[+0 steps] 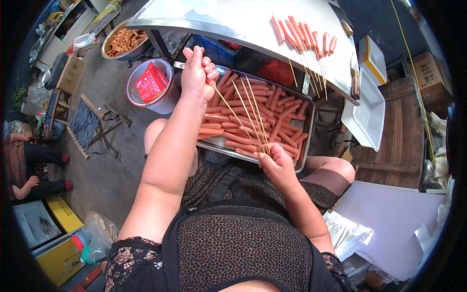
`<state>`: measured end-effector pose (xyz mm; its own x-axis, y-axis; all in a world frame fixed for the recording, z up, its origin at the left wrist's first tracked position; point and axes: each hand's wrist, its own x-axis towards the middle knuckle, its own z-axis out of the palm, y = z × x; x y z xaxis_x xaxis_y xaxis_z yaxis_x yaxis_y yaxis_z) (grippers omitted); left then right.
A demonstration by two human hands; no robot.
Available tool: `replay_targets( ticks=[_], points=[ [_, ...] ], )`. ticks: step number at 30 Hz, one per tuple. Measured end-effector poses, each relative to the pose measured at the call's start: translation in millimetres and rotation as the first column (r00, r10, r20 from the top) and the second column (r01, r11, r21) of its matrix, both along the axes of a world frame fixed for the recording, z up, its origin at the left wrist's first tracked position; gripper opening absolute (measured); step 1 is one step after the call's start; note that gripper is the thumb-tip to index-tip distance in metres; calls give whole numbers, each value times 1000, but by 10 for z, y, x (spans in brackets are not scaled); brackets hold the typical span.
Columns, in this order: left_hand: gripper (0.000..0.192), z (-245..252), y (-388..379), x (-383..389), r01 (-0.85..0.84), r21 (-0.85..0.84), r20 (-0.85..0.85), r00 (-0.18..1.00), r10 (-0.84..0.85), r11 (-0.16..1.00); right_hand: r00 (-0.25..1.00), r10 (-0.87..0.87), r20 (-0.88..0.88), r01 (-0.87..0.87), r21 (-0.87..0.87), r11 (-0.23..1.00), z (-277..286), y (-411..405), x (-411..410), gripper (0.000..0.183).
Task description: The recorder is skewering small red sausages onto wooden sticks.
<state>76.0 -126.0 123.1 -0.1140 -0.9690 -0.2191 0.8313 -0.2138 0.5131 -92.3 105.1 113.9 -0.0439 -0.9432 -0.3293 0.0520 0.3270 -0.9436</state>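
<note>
My left hand (199,71) is raised over the left end of a metal tray and closed around a sausage (188,53), whose end shows at the top of the fist. A thin wooden skewer reaches up to this fist from below. Lower down, my right hand (277,162) pinches the lower ends of several bamboo skewers (251,109), which fan upward over the tray. Many pink sausages (251,98) lie piled in the metal tray (310,135) before me. On the white table (237,22) above, several skewered sausages (303,34) lie with their sticks past the edge.
Two knives (354,76) lie at the table's right end. A bucket (160,106) with a red packet and a bowl of meat (126,42) stand left. White plastic bins (368,120) are at right. A folding stool (85,124) and another person (33,164) are further left.
</note>
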Motion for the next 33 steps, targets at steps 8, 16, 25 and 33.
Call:
replay_targets(
  ticks=[8,16,25,33],
  points=[
    [20,-39,151,-136,35,-52,-6,999,-36,998,997,-57,45,59,-29,998,91,-48,105,12],
    [26,-47,327,-303,108,-26,23,994,-108,994,994,-82,75,85,-45,995,-141,-85,133,16],
    [26,-50,399,-342,133,-13,62,989,-131,991,981,-83,174,95,-58,994,-24,-259,269,15],
    [27,-21,505,-397,155,-57,99,984,-149,986,981,-86,177,104,-95,990,-122,-391,334,17]
  ],
)
